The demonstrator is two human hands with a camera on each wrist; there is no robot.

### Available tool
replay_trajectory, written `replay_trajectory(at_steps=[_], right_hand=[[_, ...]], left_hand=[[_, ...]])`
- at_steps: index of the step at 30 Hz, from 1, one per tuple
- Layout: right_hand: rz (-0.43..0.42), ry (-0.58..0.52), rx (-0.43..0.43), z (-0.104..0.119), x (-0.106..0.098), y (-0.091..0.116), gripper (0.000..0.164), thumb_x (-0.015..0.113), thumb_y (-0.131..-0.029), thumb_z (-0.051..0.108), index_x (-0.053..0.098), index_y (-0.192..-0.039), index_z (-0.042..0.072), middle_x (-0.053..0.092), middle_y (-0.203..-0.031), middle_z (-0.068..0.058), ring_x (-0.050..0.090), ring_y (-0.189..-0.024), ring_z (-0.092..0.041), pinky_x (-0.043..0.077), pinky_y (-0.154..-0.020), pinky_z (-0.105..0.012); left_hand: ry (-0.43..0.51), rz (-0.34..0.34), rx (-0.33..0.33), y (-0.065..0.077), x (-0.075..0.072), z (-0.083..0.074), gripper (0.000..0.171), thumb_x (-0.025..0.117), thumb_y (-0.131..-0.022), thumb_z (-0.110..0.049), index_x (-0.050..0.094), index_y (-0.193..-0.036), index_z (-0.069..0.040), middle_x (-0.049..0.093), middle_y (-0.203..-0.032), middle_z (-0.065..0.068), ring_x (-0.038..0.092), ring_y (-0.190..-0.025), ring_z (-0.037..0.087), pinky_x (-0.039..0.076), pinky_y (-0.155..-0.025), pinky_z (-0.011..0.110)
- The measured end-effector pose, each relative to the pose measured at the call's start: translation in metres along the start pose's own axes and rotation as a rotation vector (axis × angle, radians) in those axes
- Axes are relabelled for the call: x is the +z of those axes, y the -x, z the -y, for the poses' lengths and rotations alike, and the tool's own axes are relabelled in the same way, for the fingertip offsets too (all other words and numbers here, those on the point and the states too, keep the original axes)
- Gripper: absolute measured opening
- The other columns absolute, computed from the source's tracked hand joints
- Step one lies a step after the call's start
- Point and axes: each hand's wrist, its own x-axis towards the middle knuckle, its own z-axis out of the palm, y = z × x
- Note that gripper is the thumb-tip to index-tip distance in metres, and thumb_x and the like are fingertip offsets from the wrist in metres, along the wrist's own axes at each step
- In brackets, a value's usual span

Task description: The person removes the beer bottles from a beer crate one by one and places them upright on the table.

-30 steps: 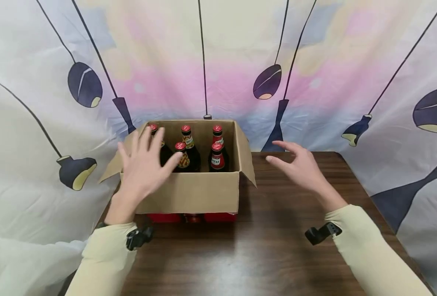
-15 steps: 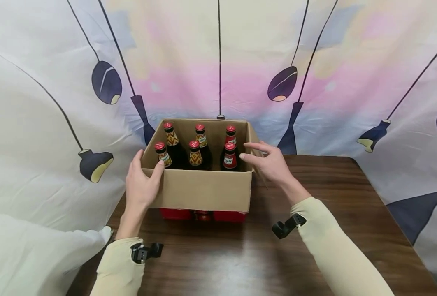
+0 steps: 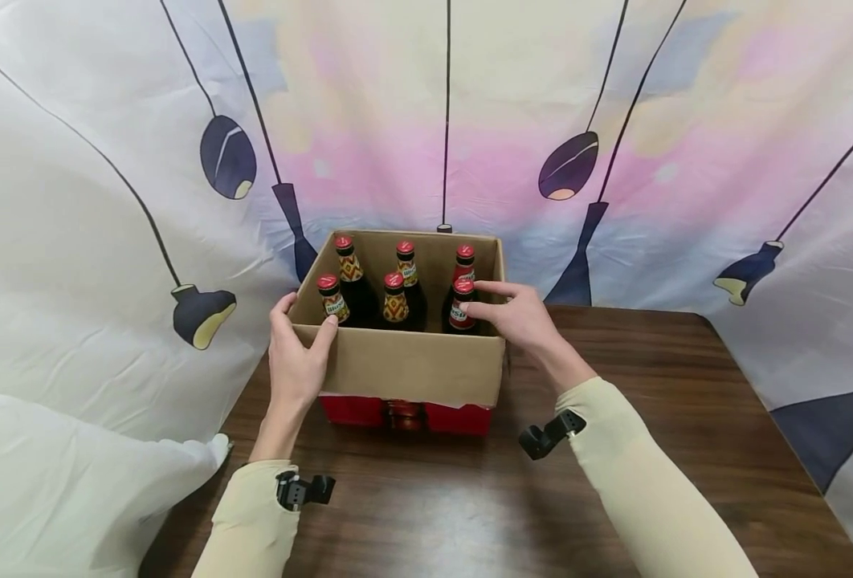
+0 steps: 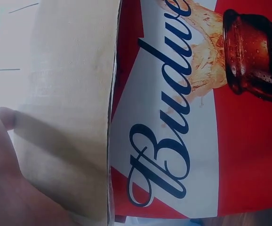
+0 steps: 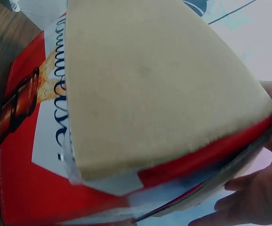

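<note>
An open cardboard beer box (image 3: 414, 363), red on the outside and bare brown inside, holds several upright dark bottles with red caps. Its left wall is gripped by my left hand (image 3: 298, 360), thumb near the front left bottle (image 3: 333, 303) and fingers outside. My right hand (image 3: 533, 327) holds the right side. Its thumb and forefinger reach over the wall by the front right bottle (image 3: 463, 286); whether they touch it, I cannot tell. In the right wrist view, other fingers (image 5: 246, 188) lie outside, against the box. The brown front flap (image 4: 63, 141) hangs over the printed front.
The box stands on a dark wooden table (image 3: 636, 409), whose rounded far right corner shows. A cloth backdrop (image 3: 369, 96) printed with hanging lamps surrounds the table. White fabric (image 3: 87, 482) bulges over its left edge.
Both hands have come from raised, spread positions down to the box's sides. The view has shifted left. The front flap now uncovers more of the red front.
</note>
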Motion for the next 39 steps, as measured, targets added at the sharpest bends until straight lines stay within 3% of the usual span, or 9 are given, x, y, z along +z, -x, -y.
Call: replay_trajectory(at_steps=[11,13,19,26,33,36,39], right_hand=[[-0.049,0.024,0.046,0.009,0.014,-0.005,0.057,0.081,-0.092,0.029,0.067,-0.143,0.009,0.059,-0.151,-0.015,0.052,-0.141,-0.033,0.044,-0.116,-0.051],[-0.062,0.028,0.039,0.008,0.014,-0.005,0.057,0.081,-0.092,0.03,0.066,-0.144,0.009,0.053,-0.158,-0.014,0.047,-0.147,-0.033,0.041,-0.119,-0.052],[-0.118,0.078,-0.005,0.004,0.013,-0.005,0.06,0.081,-0.091,0.032,0.067,-0.142,0.004,0.017,-0.178,-0.005,0.012,-0.165,-0.032,0.021,-0.13,-0.055],[-0.117,0.092,-0.123,0.009,0.013,-0.002,0.055,0.084,-0.089,0.026,0.07,-0.136,0.001,0.027,-0.176,-0.003,0.002,-0.167,-0.029,0.01,-0.132,-0.056],[-0.083,0.037,-0.154,0.02,0.011,-0.003,0.055,0.082,-0.092,0.025,0.068,-0.14,0.003,0.045,-0.167,-0.004,0.009,-0.166,-0.027,0.012,-0.133,-0.049],[-0.084,-0.013,-0.177,0.029,0.008,-0.004,0.053,0.081,-0.092,0.023,0.068,-0.14,0.003,0.054,-0.16,-0.005,0.024,-0.163,-0.026,0.025,-0.13,-0.047],[-0.097,-0.075,-0.19,0.039,0.004,-0.006,0.049,0.08,-0.093,0.021,0.07,-0.138,0.004,0.064,-0.15,-0.011,0.048,-0.148,-0.026,0.043,-0.119,-0.045]], left_hand=[[-0.018,0.005,-0.011,-0.001,0.001,0.003,0.073,0.064,-0.1,-0.037,0.032,-0.16,-0.009,0.045,-0.158,0.021,0.049,-0.137,0.04,0.036,-0.115,0.06],[-0.024,0.005,-0.01,-0.001,0.002,0.003,0.073,0.064,-0.1,-0.037,0.032,-0.16,-0.008,0.044,-0.16,0.02,0.048,-0.139,0.04,0.035,-0.116,0.06],[-0.033,0.0,0.004,-0.001,0.004,0.005,0.073,0.063,-0.101,-0.037,0.032,-0.159,-0.007,0.044,-0.159,0.022,0.048,-0.141,0.041,0.035,-0.117,0.061],[-0.044,-0.04,0.009,-0.001,0.004,0.004,0.072,0.064,-0.099,-0.036,0.034,-0.158,-0.008,0.046,-0.158,0.021,0.049,-0.14,0.042,0.036,-0.115,0.061],[-0.037,-0.072,0.009,0.0,0.003,0.005,0.071,0.065,-0.098,-0.034,0.037,-0.157,-0.008,0.046,-0.157,0.019,0.051,-0.136,0.041,0.039,-0.112,0.059],[-0.039,-0.071,0.005,0.0,0.005,0.005,0.071,0.065,-0.098,-0.034,0.037,-0.157,-0.008,0.046,-0.157,0.018,0.052,-0.135,0.041,0.039,-0.111,0.059],[-0.04,-0.073,0.002,0.0,0.008,0.006,0.07,0.065,-0.098,-0.034,0.037,-0.157,-0.008,0.045,-0.158,0.018,0.051,-0.136,0.041,0.039,-0.11,0.059]])
